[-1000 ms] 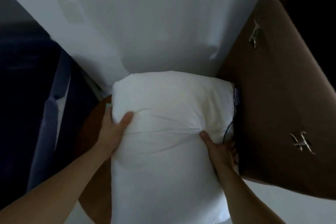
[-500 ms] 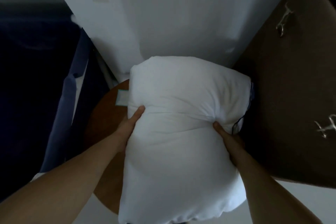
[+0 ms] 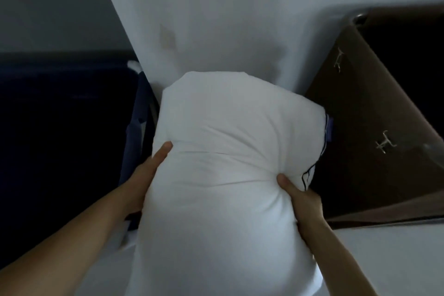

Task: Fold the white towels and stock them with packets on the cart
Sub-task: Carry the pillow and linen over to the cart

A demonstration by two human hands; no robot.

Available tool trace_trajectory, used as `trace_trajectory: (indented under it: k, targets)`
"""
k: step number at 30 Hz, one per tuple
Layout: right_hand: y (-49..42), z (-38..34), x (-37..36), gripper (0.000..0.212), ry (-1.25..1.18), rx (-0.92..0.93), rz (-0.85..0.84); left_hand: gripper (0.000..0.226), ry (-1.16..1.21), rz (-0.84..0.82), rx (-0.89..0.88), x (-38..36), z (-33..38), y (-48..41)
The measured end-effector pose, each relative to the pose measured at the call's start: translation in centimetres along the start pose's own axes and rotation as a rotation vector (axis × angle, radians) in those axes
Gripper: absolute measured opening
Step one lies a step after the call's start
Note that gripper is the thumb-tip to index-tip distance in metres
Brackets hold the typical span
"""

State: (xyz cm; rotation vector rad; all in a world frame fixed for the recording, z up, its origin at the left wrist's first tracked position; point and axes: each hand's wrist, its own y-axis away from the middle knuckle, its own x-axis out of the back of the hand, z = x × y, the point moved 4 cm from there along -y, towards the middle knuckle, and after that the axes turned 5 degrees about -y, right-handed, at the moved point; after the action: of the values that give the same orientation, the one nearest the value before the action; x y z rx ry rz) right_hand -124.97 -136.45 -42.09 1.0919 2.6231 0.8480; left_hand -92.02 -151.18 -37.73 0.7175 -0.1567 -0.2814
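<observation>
A large white pillow [image 3: 223,175] with a dark blue tag and piping on its right edge fills the middle of the head view, held up in front of me. My left hand [image 3: 146,175] grips its left side, thumb on the front and fingers hidden behind. My right hand [image 3: 300,197] grips its right side lower down, thumb dug into the fabric so it creases. No towels, packets or cart are in sight.
A white wall [image 3: 228,19] stands straight behind the pillow. A brown cabinet [image 3: 374,127] with metal handles is close on the right. A dark blue fabric bin or bag [image 3: 67,139] sits on the left. Pale floor shows at the bottom right.
The pillow has been lifted higher and now hides the round brown stool top seen under it earlier. The view has shifted, and both hands keep their grip on its sides.
</observation>
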Motion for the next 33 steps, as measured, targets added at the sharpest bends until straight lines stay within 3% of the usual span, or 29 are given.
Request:
trace_trajectory:
  k: [2,4,6,9,11,13,16,19,22,27,33]
  targets:
    - [0.1,2.0,-0.9,0.082,0.033,-0.021,0.013,0.059,-0.097,0.097,-0.130,0.6,0.4,1.2]
    - [0.5,3.5,-1.9,0.098,0.123,-0.025,0.025,0.097,-0.324,0.153,-0.209,-0.3,0.1,1.9]
    - [0.1,5.4,-2.0,0.109,0.217,-0.023,0.056,0.112,-0.644,0.176,-0.153,-1.7,-1.9,0.7]
    - [0.5,5.0,-2.6,0.104,0.469,0.051,0.139,0.095,-0.933,0.298,-0.135,-2.5,-4.1,-1.0]
    - [1.8,2.4,-4.0,0.090,0.649,0.266,0.200,0.078,-1.112,0.383,-0.389,-3.4,-2.9,-1.2]
    - [3.6,-0.2,-6.1,0.078,0.748,0.572,0.117,0.067,-1.174,0.328,-0.662,-4.9,-1.3,-1.0]
    - [4.4,-1.2,-7.8,0.073,1.026,0.779,-0.047,0.066,-1.266,0.229,-0.827,-6.8,0.3,-1.0]
    - [2.1,-1.1,-7.7,0.078,1.230,0.736,-0.051,0.076,-1.420,0.178,-0.833,-8.7,1.3,-1.7]
    - [-0.2,0.5,-7.5,0.083,1.298,0.612,-0.081,0.091,-1.552,0.170,-0.698,-10.5,1.1,-2.9]
    - [-3.5,3.9,-6.9,0.086,1.336,0.503,-0.124,0.083,-1.658,0.223,-0.742,-12.0,-2.0,-5.5]
    - [-7.2,6.9,-7.4,0.083,1.338,0.497,-0.182,0.081,-1.695,0.232,-0.731,-12.5,-4.8,-10.2]
